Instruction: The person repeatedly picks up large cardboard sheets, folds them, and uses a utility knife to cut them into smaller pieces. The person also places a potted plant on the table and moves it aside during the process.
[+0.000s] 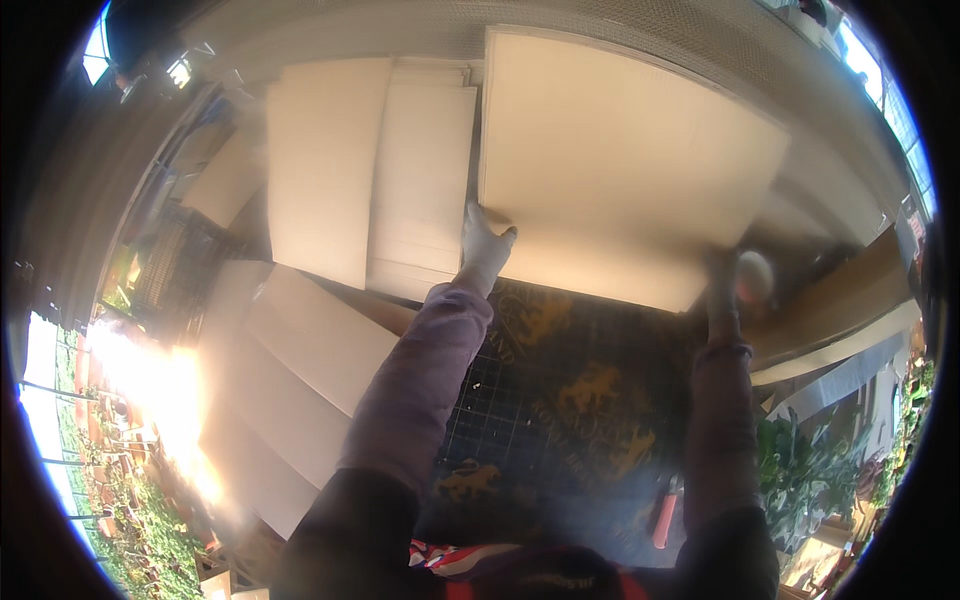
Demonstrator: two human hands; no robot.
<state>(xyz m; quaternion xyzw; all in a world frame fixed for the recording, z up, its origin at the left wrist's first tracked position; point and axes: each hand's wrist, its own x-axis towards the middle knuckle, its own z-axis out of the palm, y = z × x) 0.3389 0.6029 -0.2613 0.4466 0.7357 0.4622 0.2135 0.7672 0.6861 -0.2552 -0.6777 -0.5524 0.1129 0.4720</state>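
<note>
A large tan cardboard sheet (630, 165) lies at the far middle and right, with further layers showing along its far edge. My left hand (487, 247), seemingly in a pale glove, cups its near left corner, fingers along the left side and thumb by the near edge. At the near right corner is my right hand (722, 295); it is dark and blurred, so its fingers cannot be made out. A pale round thing (755, 277) sits just right of that hand, too smeared to name.
Left of the sheet lie narrower cardboard pieces (325, 165) and a stack of strips (420, 185). Folded cardboard (290, 370) rests nearer on the left. A dark, gold-patterned mat (560, 400) covers the near surface, with a red-handled tool (665, 515). Leafy plants (810, 460) stand at right.
</note>
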